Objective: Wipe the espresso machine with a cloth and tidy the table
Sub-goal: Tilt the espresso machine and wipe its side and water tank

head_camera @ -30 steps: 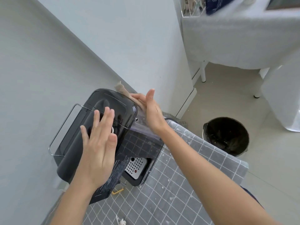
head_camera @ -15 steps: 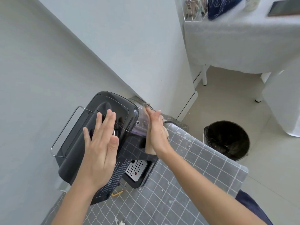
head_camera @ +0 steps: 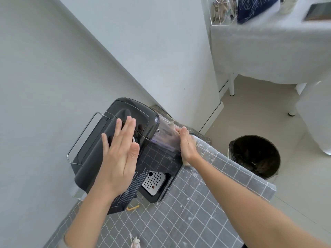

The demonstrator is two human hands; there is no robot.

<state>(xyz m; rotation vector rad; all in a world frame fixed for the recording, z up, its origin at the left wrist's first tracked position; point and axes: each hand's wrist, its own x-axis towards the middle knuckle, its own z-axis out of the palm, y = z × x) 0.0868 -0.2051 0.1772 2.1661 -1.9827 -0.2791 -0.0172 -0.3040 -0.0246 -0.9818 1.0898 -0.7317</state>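
Note:
A black espresso machine stands on the grey checked tablecloth against the wall. My left hand lies flat on its top, fingers spread, holding nothing. My right hand presses a beige cloth against the machine's right side, next to the clear water tank. Most of the cloth is hidden under the palm; small bits show above the fingers and below the wrist. The perforated drip tray shows at the machine's front.
A black-lined waste bin stands on the floor right of the table edge. A white-covered table with a clear box and blue fabric is at the back right. A crumpled scrap lies on the tablecloth near the bottom edge.
My right hand with the cloth has slid down the machine's right side, from near the top back to low beside the water tank. My left hand stays on the top.

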